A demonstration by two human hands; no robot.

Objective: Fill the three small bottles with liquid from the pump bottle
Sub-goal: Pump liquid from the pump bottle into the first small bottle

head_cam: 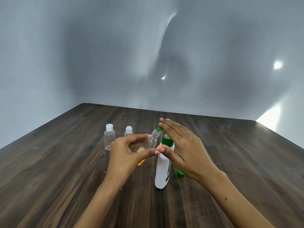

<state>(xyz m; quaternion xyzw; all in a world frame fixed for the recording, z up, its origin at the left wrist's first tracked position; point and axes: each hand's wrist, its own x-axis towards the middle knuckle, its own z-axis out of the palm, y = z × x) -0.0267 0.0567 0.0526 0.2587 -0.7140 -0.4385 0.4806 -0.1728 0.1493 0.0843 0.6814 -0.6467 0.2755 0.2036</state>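
Note:
My left hand (127, 151) grips a small clear bottle (152, 140), uncapped and tilted, its open neck right at the green nozzle of the white pump bottle (162, 171). A little pale liquid lies at the small bottle's base. My right hand (184, 145) lies flat with straight fingers on top of the green pump head, hiding most of it. Two other small clear bottles stand upright with white caps on: one at the far left (109, 137), one beside it (128, 131), partly behind my left hand.
A dark wooden table (65, 162) stands against a grey wall. A yellow object (141, 162) peeks out under my left hand. A green object (180, 171) shows behind my right wrist, beside the pump bottle.

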